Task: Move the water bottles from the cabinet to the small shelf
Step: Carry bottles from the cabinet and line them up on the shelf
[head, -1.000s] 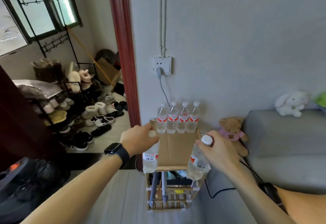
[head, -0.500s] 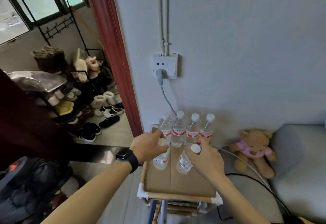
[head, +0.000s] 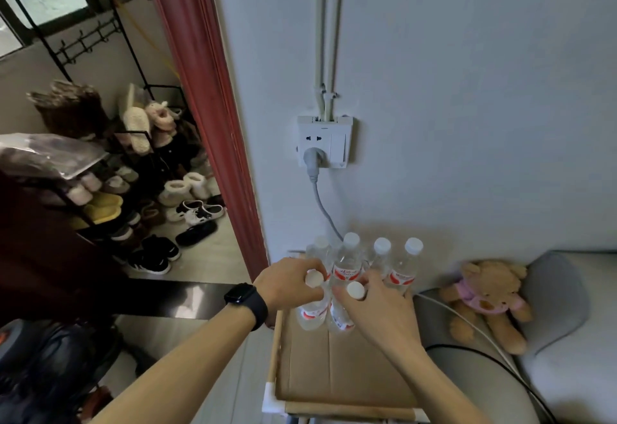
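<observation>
Carried in from beyond the front edge of the cardboard-topped small wooden shelf (head: 334, 367), the two clear white-capped plastic water bottles (head: 311, 315) now stand near its back-left corner, just before the back-edge row of four bottles (head: 347, 266), with the left hand (head: 283, 285) and right hand (head: 377, 310) each still gripping one by the neck, so letting go seems next.

left hand (head: 287, 285) grips bottle (head: 310, 310) | right hand (head: 377, 306) grips second bottle (head: 340, 315) | shelf (head: 334, 367)

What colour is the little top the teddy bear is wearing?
Pale pink; the teddy bear shows best in the head view.
</observation>
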